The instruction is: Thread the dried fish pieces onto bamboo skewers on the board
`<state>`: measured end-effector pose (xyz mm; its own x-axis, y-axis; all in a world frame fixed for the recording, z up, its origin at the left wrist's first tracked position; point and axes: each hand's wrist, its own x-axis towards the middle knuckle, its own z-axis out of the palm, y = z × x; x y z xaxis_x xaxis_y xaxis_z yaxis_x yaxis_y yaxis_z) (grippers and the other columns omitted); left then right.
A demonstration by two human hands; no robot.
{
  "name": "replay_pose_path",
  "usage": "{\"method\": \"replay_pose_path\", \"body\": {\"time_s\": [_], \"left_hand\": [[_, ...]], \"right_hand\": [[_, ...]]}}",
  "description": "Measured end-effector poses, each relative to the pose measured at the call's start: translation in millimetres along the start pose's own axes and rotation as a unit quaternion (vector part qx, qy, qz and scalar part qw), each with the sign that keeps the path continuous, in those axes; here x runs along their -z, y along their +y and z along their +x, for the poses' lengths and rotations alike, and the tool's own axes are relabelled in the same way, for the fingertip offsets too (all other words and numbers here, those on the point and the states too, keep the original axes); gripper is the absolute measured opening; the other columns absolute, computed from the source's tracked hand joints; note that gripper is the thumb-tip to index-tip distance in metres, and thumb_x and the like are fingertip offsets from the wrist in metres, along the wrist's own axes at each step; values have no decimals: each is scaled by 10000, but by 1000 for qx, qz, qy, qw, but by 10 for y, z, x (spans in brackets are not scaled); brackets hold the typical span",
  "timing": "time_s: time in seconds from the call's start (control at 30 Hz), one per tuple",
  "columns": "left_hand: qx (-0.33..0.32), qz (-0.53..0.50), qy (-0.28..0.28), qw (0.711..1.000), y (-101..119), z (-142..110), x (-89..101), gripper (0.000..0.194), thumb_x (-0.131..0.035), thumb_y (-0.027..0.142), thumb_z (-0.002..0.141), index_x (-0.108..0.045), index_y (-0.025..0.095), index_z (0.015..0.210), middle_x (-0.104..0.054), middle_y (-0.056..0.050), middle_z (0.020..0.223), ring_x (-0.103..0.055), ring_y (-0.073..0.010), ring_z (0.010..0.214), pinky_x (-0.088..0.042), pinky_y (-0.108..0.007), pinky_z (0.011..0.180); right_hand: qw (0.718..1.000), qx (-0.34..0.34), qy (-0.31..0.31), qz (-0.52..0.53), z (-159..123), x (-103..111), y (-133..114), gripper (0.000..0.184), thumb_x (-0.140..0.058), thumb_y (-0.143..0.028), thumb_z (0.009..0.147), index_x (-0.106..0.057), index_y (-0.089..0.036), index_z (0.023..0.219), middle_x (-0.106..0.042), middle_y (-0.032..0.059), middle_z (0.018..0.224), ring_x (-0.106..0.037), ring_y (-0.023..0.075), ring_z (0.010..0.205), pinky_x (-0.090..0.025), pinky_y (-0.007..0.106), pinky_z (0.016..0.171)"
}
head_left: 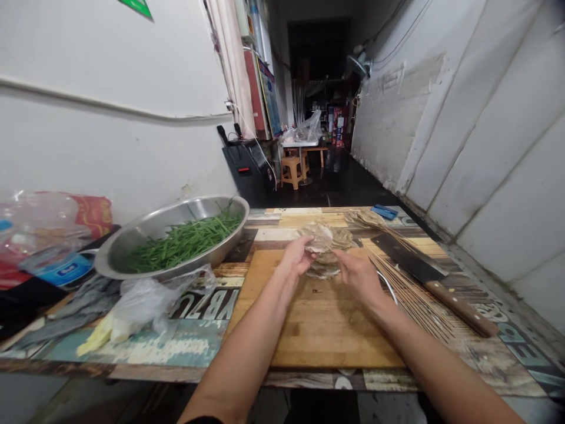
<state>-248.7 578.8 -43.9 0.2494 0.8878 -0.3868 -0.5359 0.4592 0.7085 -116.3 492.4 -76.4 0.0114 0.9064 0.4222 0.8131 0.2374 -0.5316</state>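
Observation:
Over the far part of a wooden cutting board [322, 335], my left hand [298, 254] grips a thin, round, grey-beige food slice [318, 237] between thumb and fingers. My right hand [358, 275] is closed in a pinch beside it, on what looks like a thin skewer pointing at the slice; most of the stick is hidden. Beneath and behind both hands lies a pile of similar slices [342, 238]. To the right, loose bamboo skewers [410, 294] are spread by the board's edge. More slices on sticks [366, 219] rest at the back right.
A cleaver [410, 259] with a wooden handle lies right of the skewers. A blue object [384, 212] sits at the far edge. On the left stand a steel basin [132, 235] of cut green stalks, a crumpled plastic bag [145, 300], and a grey cloth [75, 312].

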Motion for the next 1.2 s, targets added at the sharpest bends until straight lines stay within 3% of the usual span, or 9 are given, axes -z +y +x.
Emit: {"method": "replay_pose_path", "body": {"time_s": [0.1, 0.23, 0.3, 0.53, 0.63, 0.8, 1.0, 1.07, 1.2], "left_hand": [[5, -10, -20, 1000, 15, -17, 1, 103, -493, 45, 754, -508, 128, 694, -553, -13, 529, -461, -88, 396, -261, -171, 340], [23, -20, -54, 998, 54, -46, -12, 95, -485, 60, 761, -514, 126, 700, -550, -16, 523, -460, -95, 396, -269, -174, 343], [17, -18, -36, 999, 72, -50, -22, 85, -496, 67, 767, -516, 126, 709, -548, -11, 518, -463, -94, 393, -279, -170, 345], [9, -5, -43, 999, 151, -50, 58, 133, -474, 29, 778, -580, 82, 839, -635, -68, 658, -611, -155, 572, -517, -278, 583], [19, 22, -73, 997, 156, -44, 113, 148, -514, 32, 766, -589, 89, 879, -646, -69, 682, -618, -161, 579, -521, -280, 573], [40, -7, -100, 994, 139, -38, 129, 175, -489, 0, 758, -588, 78, 878, -666, -96, 742, -643, -178, 641, -537, -291, 599], [53, -17, -92, 994, 164, -86, 89, 197, -475, -4, 759, -593, 81, 893, -659, -85, 707, -640, -174, 620, -533, -278, 580], [54, -20, -90, 994, 169, -92, 80, 202, -483, -2, 762, -595, 75, 911, -664, -92, 718, -641, -175, 624, -533, -278, 582], [48, -18, -79, 996, 150, -74, 70, 206, -506, -7, 764, -596, 69, 933, -670, -94, 730, -641, -168, 612, -532, -275, 579]], "right_hand": [[978, -75, -36, 190, 44, 74, 20, 280, -475, -277, 842, -679, -155, 989, -629, 47, 658, -558, 140, 558, -438, 245, 541], [812, -237, -221, 485, 126, 201, 63, 336, -569, -424, 791, -616, -172, 1008, -313, -108, 462, -169, 30, 309, -158, 156, 296], [768, -265, -243, 531, 137, 227, 60, 358, -622, -426, 753, -595, -170, 1002, -285, -123, 468, -118, 17, 316, -98, 148, 291], [840, -210, -181, 467, 55, 200, -39, 481, -634, -478, 719, -618, -114, 1034, -250, -116, 444, -177, 29, 383, -116, 156, 367], [841, -204, -198, 460, 56, 230, -23, 510, -627, -502, 716, -615, -114, 1047, -253, -114, 451, -165, 30, 393, -102, 163, 371], [823, -208, -216, 482, 64, 263, 12, 509, -662, -515, 694, -610, -124, 1016, -248, -122, 457, -150, 18, 373, -90, 159, 349], [724, -272, -271, 573, 68, 230, -33, 366, -671, -453, 713, -569, -183, 939, -233, -135, 457, -65, 19, 334, -75, 158, 289], [754, -261, -251, 548, 61, 193, -47, 330, -624, -451, 750, -580, -186, 943, -245, -130, 451, -94, 30, 323, -112, 160, 291], [940, -114, -79, 312, 1, 78, -51, 277, -530, -383, 809, -665, -171, 924, -530, -13, 529, -441, 106, 434, -357, 219, 446]]}}
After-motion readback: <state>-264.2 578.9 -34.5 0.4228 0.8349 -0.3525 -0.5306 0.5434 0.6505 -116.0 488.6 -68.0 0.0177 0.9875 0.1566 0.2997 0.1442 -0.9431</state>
